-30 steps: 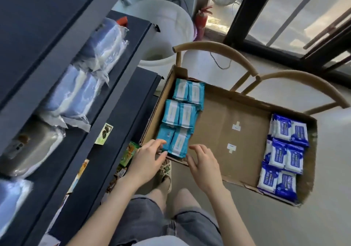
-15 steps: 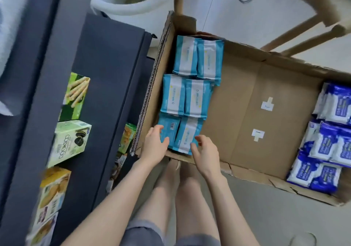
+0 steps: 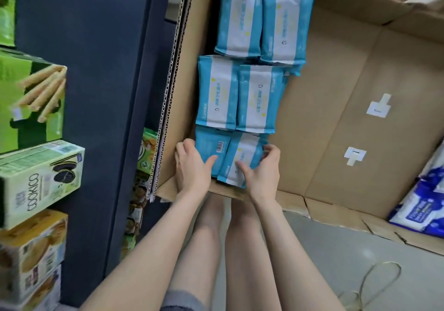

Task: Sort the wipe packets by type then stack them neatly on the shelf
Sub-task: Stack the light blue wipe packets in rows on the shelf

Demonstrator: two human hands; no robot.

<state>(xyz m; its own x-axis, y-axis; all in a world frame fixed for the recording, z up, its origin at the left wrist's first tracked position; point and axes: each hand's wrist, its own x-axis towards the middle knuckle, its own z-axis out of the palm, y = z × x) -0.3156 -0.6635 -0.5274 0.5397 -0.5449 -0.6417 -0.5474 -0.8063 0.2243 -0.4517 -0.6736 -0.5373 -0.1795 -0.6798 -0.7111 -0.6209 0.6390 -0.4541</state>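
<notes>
Teal packets [image 3: 258, 99]: six; left hand [image 3: 192, 169], right hand [image 3: 262, 176] gripping.

Glossy, probably plastic teal wipe packets [image 3: 259, 20] on matt corrugated cardboard box [image 3: 336, 123].

Cookie box [image 3: 36, 185]: "COOKICO" in dark letters down its pale green side, lying sideways from here; the smaller print on it is blurred.
Turned-over wipe packet [image 3: 212, 149]: a barcode on a white patch, digits too small to read.
Nearest face-up wipe packet [image 3: 242, 157]: a line of print on the white band, unreadable.
Other light-blue wipe packets [image 3: 258, 97]: the same band of print, blurred.
Dark-blue wipe packets [image 3: 422, 205]: white lettering, illegible.
White stickers [image 3: 378, 107] on the carton [image 3: 336, 142] floor: one short dark mark each.
</notes>
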